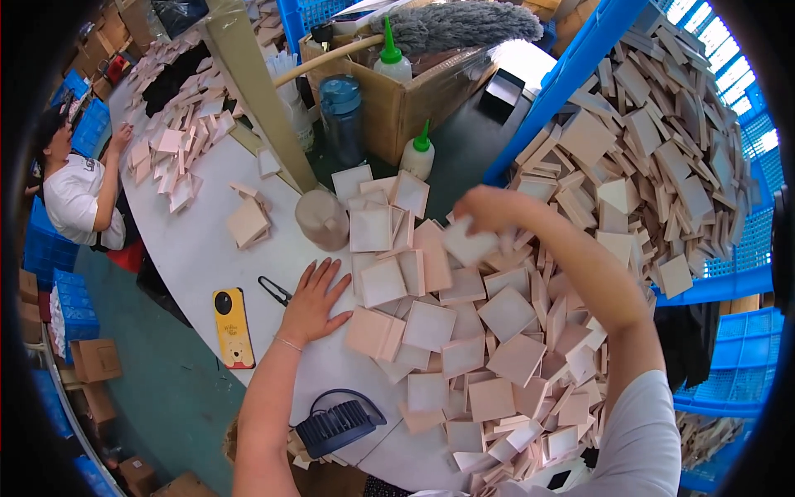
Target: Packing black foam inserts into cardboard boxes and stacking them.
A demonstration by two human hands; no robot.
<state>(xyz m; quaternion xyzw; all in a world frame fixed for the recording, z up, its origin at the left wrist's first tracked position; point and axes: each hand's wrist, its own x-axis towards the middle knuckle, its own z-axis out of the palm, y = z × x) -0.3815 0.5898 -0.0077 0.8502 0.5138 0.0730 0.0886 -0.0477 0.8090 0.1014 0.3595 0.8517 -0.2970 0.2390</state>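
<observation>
Right hand's grip [489,209] is at a white-faced wooden square [470,244]; blurred, can't tell if pinched or just touching. Square lies in the upper part of the loose pile [464,356] on the tabletop [277,258]. Left hand [315,300] palm-down, fingers spread, beside the pile. Risk: pieces overlap and tilt, so a tug could start a slide. Squares: flat, pinkish raw-wood sides, pale faces. Farther out: glossy yellow phone [233,327], dark ribbed gadget [339,427], cloudy round jar [321,220].
</observation>
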